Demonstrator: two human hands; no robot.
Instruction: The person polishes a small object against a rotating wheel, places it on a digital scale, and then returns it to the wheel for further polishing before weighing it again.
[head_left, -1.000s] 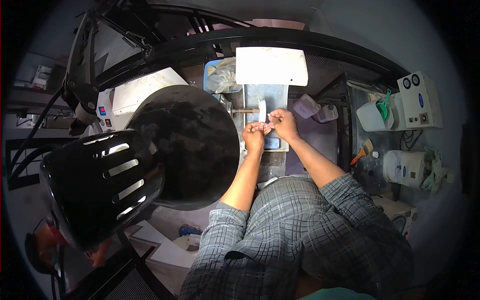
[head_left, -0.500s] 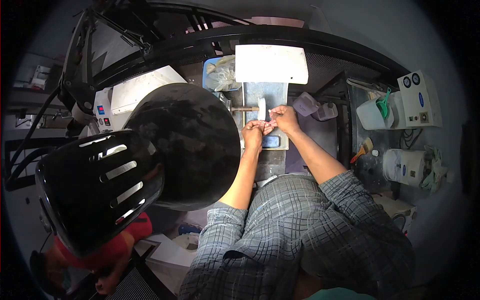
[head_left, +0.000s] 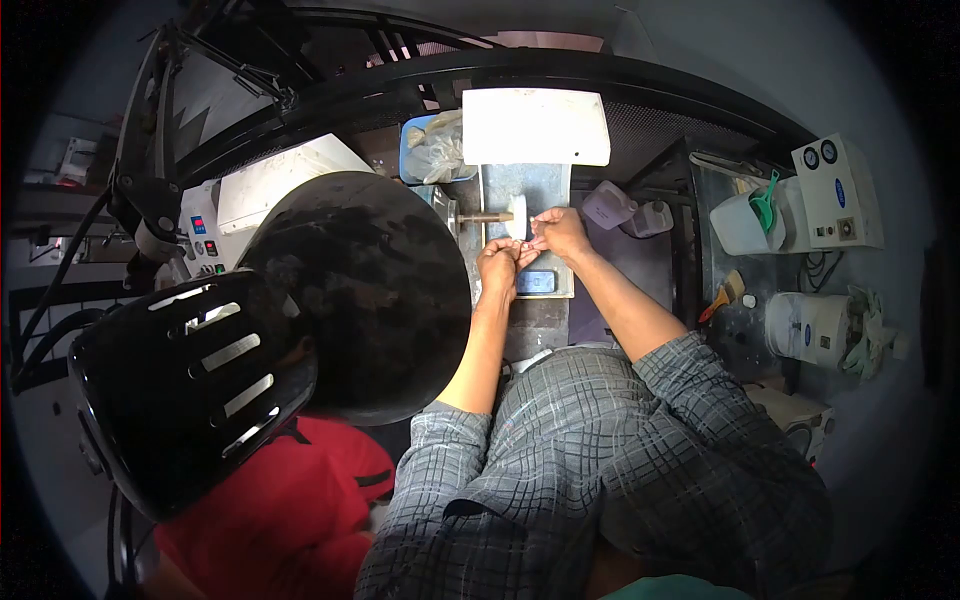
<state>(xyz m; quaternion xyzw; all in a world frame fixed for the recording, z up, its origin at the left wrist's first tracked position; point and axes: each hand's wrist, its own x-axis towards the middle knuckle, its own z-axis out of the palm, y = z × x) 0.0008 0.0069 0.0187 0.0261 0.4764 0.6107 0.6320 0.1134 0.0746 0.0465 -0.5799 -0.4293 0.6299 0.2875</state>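
A white wheel (head_left: 518,217) on a brass-coloured spindle (head_left: 485,217) stands in a metal tray under a white hood (head_left: 536,127). Just below and beside the wheel, my left hand (head_left: 500,264) has its fingers pinched together. My right hand (head_left: 560,233) meets it from the right, its fingers also closed. Between the fingertips is a small pinkish thing, too small to make out, close to the wheel's edge. Below the hands a dark blue rectangular object (head_left: 537,281) lies in the tray.
A large black lamp shade (head_left: 370,300) fills the left side. A person in red (head_left: 290,500) is beneath it. Behind sits a blue bin (head_left: 410,135) with plastic bags. To the right are a container with a green scoop (head_left: 763,210), a brush (head_left: 722,297) and a white machine (head_left: 838,190).
My hands have stayed together, with the fingertips now nearer the wheel. The person in red has moved right, closer to my left side. The view has shifted slightly.
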